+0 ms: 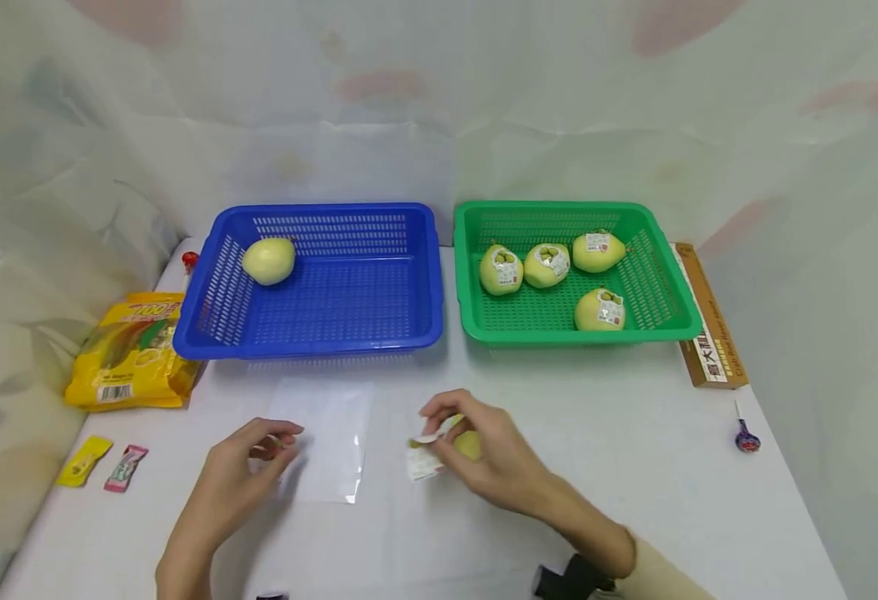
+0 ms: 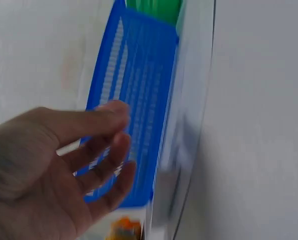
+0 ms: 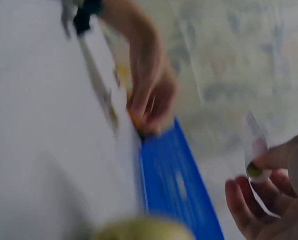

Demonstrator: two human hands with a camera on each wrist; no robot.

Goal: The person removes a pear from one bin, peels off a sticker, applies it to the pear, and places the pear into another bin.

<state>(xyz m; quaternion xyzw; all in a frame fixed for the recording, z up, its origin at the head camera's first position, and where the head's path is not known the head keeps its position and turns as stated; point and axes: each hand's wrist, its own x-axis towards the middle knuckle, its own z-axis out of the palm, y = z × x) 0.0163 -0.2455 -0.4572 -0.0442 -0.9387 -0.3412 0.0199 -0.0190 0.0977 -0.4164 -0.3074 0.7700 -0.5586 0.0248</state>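
My right hand (image 1: 487,450) pinches a white sticker label (image 1: 425,464) between thumb and fingers. The right wrist view also shows the label (image 3: 256,145), with a green printed patch near the thumb. Partly hidden behind that hand in the head view is a pale yellow-green fruit (image 1: 469,444). My left hand (image 1: 247,467) hovers at the left edge of a clear plastic sheet (image 1: 330,437). Its fingers are loosely bent, and nothing shows between them in the left wrist view.
A blue basket (image 1: 311,344) holds one plain fruit (image 1: 270,261). Several labelled fruits lie in the green basket (image 1: 581,337). Left are a yellow snack bag (image 1: 135,350) and two wrapped candies; right, a brown box (image 1: 715,325) and a lollipop (image 1: 746,437).
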